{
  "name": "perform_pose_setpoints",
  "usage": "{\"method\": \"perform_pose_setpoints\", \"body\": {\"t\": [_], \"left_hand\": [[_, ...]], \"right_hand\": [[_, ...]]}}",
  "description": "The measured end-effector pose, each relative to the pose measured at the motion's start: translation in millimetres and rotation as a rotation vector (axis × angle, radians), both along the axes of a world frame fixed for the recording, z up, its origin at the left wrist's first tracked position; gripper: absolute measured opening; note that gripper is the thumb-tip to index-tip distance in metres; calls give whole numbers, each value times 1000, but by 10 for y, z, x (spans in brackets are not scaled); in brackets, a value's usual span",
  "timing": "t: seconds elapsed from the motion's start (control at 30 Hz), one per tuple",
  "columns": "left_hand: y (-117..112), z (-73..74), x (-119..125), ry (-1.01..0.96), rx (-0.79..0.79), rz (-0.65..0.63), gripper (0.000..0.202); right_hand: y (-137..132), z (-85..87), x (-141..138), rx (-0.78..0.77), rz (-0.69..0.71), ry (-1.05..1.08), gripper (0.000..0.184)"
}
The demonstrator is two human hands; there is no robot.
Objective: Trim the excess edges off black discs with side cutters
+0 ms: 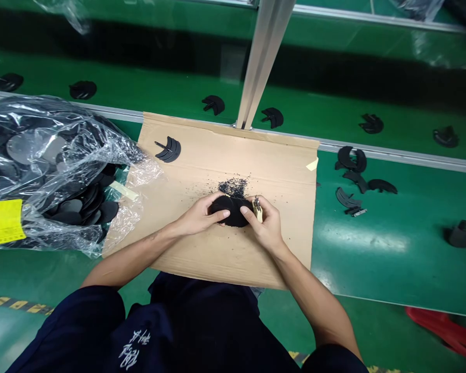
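Over the middle of a cardboard sheet (217, 254), black rounded pieces (233, 213) are held between both hands. My left hand (202, 213) is closed on their left side, its thumb on top. On the right, my right hand (267, 221) pinches them with the thumb, and a small tool (258, 210) with a pale yellow handle and a metal end is also in that hand. Whether the pieces are one part or two pressed together I cannot tell. Just beyond my fingers lies a scatter of black crumbs (233, 186) on the cardboard.
An open clear plastic bag (62, 134) of black discs, with a yellow label (3, 221), covers the left. A finned black part (170, 150) lies on the cardboard. Several curved black parts (355, 181) sit on the green table (373, 259). A metal post (262, 62) rises behind.
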State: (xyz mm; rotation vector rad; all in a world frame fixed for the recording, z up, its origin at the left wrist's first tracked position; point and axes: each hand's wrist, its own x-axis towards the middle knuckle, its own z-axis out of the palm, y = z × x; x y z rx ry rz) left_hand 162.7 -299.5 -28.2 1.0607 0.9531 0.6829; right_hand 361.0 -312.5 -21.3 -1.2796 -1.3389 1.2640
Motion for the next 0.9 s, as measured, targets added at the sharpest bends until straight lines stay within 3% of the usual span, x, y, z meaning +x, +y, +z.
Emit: {"method": "perform_pose_setpoints", "body": {"t": [0.43,0.9], "left_hand": [[37,-37,-16,64,133,59,48],[-42,-89,28,283,351,54,42]], "right_hand": [[18,38,20,-20,38,-35,40],[-40,-38,-56,-3,-56,-52,37]]}}
